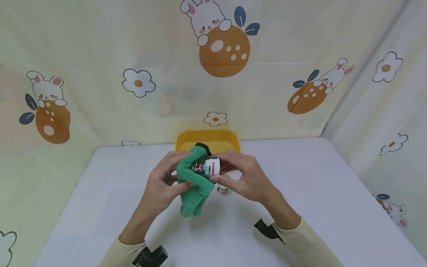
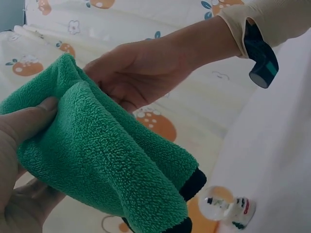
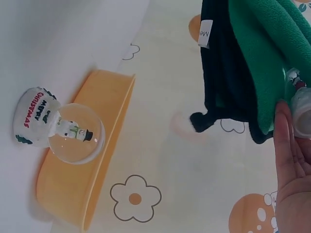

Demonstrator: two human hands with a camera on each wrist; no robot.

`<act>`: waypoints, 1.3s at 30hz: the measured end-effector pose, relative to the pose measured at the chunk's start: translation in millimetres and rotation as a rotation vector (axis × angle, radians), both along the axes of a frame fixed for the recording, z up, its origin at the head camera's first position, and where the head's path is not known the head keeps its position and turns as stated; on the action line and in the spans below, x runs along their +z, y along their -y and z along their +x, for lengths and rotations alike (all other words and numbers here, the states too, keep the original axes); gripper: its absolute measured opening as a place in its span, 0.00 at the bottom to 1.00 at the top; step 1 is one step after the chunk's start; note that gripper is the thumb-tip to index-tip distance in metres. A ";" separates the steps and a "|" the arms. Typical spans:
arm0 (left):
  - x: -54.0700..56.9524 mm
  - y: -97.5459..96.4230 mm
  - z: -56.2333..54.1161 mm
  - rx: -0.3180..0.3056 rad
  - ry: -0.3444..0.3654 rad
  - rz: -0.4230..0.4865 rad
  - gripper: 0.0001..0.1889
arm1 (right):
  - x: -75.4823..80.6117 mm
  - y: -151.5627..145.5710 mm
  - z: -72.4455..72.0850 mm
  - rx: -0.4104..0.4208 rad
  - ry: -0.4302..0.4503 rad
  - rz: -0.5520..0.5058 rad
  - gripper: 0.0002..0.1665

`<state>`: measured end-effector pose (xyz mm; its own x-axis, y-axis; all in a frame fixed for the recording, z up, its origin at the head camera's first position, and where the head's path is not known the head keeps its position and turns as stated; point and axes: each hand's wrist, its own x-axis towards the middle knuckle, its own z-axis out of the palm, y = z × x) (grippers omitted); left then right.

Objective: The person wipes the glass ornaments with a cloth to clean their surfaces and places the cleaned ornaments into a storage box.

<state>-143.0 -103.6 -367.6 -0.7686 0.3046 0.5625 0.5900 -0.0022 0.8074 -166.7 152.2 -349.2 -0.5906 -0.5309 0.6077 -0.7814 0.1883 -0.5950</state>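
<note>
Snow globe (image 1: 205,168) sits between the hands, right (image 1: 248,176) pinching it, left (image 1: 160,186) gripping green cloth (image 1: 192,200).

The cloth (image 1: 191,198) is green, edged black; the centre globe (image 1: 212,167) has a white base lettered in red. Tray (image 1: 213,135) yellow, desk (image 1: 320,178) whitish, sleeves (image 1: 307,241) beige. Across the upper frame, the cream curtain (image 1: 166,44) bears white rabbits, orange-brown fruit, blue leaves.
</note>
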 end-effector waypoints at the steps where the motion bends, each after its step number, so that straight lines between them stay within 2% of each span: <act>1: 0.0 0.1 -0.2 -0.002 -0.006 -0.003 0.32 | -0.5 0.2 0.0 -0.003 0.002 0.002 0.28; 6: 1.4 1.2 -0.9 0.000 -0.019 -0.023 0.33 | -2.1 1.4 0.9 -0.014 0.013 -0.006 0.27; 9: 3.2 3.1 0.3 0.011 0.015 -0.036 0.37 | -2.4 2.4 1.2 -0.020 0.020 -0.020 0.27; 12: 3.6 5.4 1.6 -0.005 0.074 -0.012 0.41 | -2.3 2.9 1.1 -0.037 0.016 -0.029 0.28; 17: 1.6 7.8 1.1 -0.044 0.128 0.038 0.37 | -1.1 3.9 1.6 -0.074 0.015 -0.033 0.29; 27: 0.0 5.9 0.6 0.099 0.242 0.014 0.31 | -2.0 6.3 -0.9 -0.035 -0.009 -0.043 0.37; 35: -0.2 5.9 -0.8 0.097 0.294 0.073 0.34 | -0.6 4.5 -4.8 0.047 -0.056 -0.056 0.40; 39: -0.3 5.7 -0.7 0.100 0.293 0.069 0.32 | -1.6 4.1 -4.8 0.045 -0.062 -0.053 0.40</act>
<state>-143.7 -109.3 -367.9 -0.9253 0.1883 0.3291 0.3320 -0.0169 0.9431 -171.6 148.2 -350.8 -0.5273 -0.5222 0.6703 -0.8238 0.1211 -0.5538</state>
